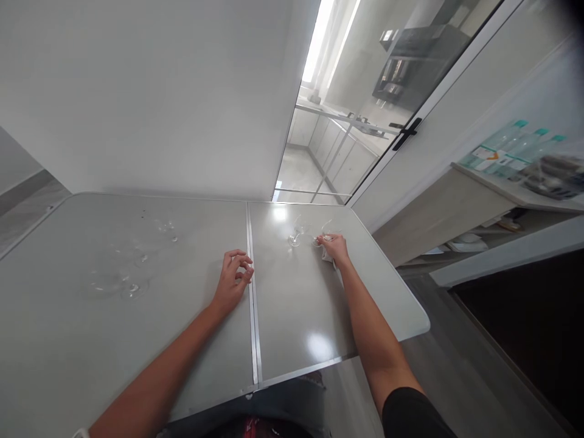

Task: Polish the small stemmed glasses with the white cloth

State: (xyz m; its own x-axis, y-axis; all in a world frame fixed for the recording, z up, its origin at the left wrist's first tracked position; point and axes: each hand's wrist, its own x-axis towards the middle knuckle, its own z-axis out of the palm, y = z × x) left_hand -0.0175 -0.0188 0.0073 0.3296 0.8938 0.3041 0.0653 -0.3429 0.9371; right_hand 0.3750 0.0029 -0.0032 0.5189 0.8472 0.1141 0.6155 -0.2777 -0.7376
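Note:
My right hand is closed, its fingertips pinched at the foot of a clear stemmed wine glass near the table's far right side. A small light-coloured cloth shows under that hand; whether the palm also grips it is hidden. Just left of it stands another clear wine glass. My left hand hovers or rests by the metal seam, fingers loosely curled and apart, with nothing in it. On the table's left half are several more clear glasses, faint against the pale top.
The pale table has a metal seam across it and meets a white wall. Beyond it is a glass door with a black handle. At right, a shelf unit carries several bottles.

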